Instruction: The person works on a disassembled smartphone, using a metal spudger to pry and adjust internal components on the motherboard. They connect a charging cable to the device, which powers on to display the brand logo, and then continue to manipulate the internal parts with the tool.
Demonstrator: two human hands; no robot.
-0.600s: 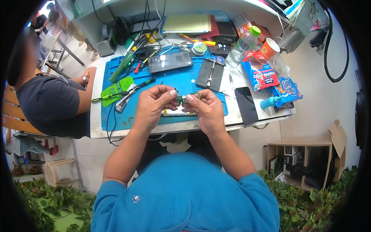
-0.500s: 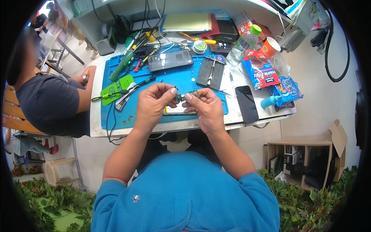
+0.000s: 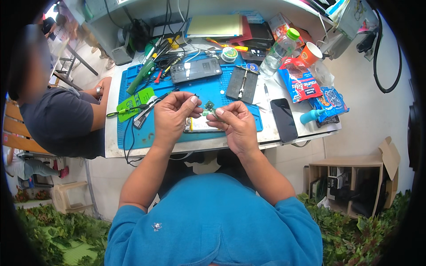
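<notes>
My left hand pinches a small dark piece between thumb and fingertips. My right hand grips a small green circuit board between thumb and fingers, just right of the left fingertips. Beneath both hands lies an opened device with a pale battery, partly hidden, on the blue repair mat. Above them are a dark phone and a grey board holder. Left of my hands lie a green card and tweezers.
At right are a black phone, teal bottle, water bottle, paper cup and snack packs. Cables and tools crowd the back. A person sits at left; a wooden cabinet stands lower right.
The green board has tilted upward in my right hand. My left fingertips have moved slightly left and up, away from the board, with the dark piece.
</notes>
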